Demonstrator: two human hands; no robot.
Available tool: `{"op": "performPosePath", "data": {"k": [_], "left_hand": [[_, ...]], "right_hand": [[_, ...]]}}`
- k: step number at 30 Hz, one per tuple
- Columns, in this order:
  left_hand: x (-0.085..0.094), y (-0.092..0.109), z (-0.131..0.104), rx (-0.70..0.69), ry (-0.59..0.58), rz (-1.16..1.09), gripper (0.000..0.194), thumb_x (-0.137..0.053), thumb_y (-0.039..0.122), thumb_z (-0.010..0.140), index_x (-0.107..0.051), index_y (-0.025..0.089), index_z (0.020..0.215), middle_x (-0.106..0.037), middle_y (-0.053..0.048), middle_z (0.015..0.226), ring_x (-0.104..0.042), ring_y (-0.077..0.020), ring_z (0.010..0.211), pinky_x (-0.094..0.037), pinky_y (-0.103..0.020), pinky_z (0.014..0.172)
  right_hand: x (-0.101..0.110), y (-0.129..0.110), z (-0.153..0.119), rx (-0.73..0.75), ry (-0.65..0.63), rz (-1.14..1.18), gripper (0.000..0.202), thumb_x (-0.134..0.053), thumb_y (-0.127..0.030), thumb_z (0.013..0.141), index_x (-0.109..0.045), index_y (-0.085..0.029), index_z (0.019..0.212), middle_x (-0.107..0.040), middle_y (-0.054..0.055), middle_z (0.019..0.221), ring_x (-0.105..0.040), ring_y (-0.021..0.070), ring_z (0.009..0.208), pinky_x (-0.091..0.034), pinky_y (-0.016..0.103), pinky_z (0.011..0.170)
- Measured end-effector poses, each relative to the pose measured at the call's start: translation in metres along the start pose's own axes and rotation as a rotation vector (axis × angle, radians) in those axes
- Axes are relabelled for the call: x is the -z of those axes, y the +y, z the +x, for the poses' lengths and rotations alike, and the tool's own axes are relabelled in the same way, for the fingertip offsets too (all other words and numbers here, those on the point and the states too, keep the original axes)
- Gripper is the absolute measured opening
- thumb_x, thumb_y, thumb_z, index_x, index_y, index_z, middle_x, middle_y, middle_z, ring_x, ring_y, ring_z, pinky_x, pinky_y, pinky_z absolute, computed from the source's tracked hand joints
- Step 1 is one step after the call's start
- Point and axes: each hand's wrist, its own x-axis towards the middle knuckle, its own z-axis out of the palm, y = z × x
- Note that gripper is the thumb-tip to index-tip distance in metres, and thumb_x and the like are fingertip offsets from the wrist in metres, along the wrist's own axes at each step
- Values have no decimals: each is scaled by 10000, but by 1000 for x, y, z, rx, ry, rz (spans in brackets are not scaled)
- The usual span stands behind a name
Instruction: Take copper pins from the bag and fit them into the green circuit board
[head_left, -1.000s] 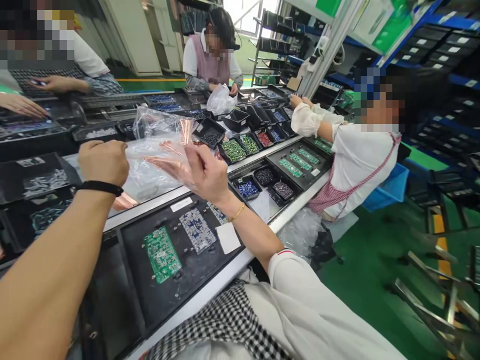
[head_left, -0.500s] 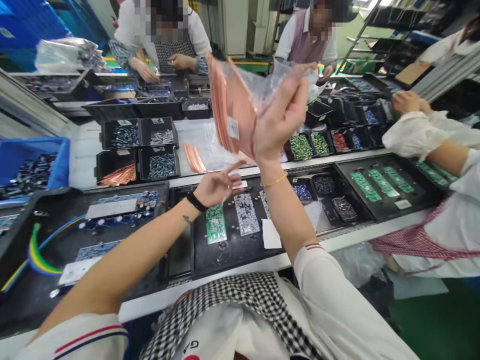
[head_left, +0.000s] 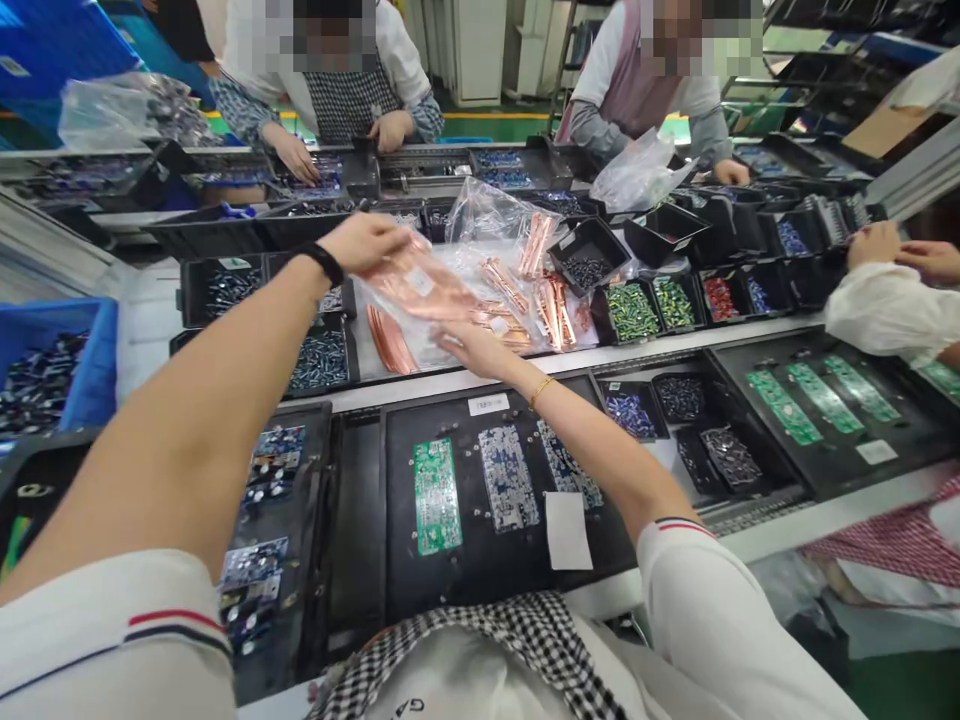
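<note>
Left hand (head_left: 365, 243) clamped on the copper-strip bag (head_left: 431, 290), long axis slanting down-right toward open right hand (head_left: 474, 348).

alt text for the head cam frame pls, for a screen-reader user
Both hands reach over the workbench: the left hand grips a clear bag of copper strips and the right hand touches its lower edge. A black tray with a green circuit board lies nearer; other people work opposite.
</note>
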Motion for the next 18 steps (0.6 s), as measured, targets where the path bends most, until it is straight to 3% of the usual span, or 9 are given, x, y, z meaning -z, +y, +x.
{"op": "performPosePath", "data": {"k": [2, 4, 6, 8, 11, 15, 18], "left_hand": [[-17, -19, 14, 76, -112, 170, 224, -804, 53, 676, -624, 132, 567, -494, 24, 493, -502, -168, 745, -398, -259, 800], [-37, -39, 19, 109, -142, 251, 196, -805, 90, 661, -639, 140, 572, -495, 28, 483, -512, -171, 706, -401, -271, 757], [-49, -54, 20, 121, -124, 298, 108, -794, 143, 705, -691, 130, 674, -543, 34, 527, -500, -154, 684, -417, -282, 764], [-50, -59, 21, 100, -91, 343, 137, -809, 165, 724, -726, 99, 811, -615, 36, 607, -497, -130, 705, -439, -294, 818], [-40, -52, 23, 43, -52, 417, 272, -855, 175, 710, -739, 60, 927, -694, 12, 732, -529, -122, 771, -468, -312, 880], [-34, -30, 28, -22, -25, 492, 265, -811, 147, 756, -744, 50, 993, -741, -33, 874, -550, -127, 771, -497, -332, 884], [-39, -11, 34, -64, -51, 528, 228, -777, 145, 782, -754, 101, 1005, -754, 0, 953, -550, -111, 797, -482, -313, 943]], "right_hand": [[-7, 24, -6, -54, -97, -36, 104, -649, -124, 888, -604, -137, 795, -598, -24, 753, -505, 94, 725, -430, 244, 777], [-7, 43, -11, -143, -72, -88, 98, -651, -108, 868, -623, -125, 776, -597, 0, 776, -514, 112, 731, -431, 265, 774], [-4, 56, -14, -209, -19, -136, 31, -657, -130, 858, -650, -124, 887, -608, 49, 971, -552, 144, 845, -442, 289, 828], [-3, 64, -15, -228, 23, -137, 220, -698, -176, 828, -643, -149, 1039, -560, 74, 1147, -566, 172, 956, -456, 304, 875], [-5, 68, -13, -259, 25, -128, 415, -713, -224, 818, -580, -186, 1209, -524, 76, 1217, -569, 196, 1031, -473, 325, 900], [-12, 65, -11, -277, -44, -186, 367, -662, -164, 839, -577, -181, 1195, -542, 80, 1196, -579, 196, 985, -475, 340, 885], [-13, 64, -13, -265, -63, -205, 367, -650, -163, 857, -558, -170, 1212, -550, 91, 1204, -580, 193, 968, -475, 336, 871]]}}
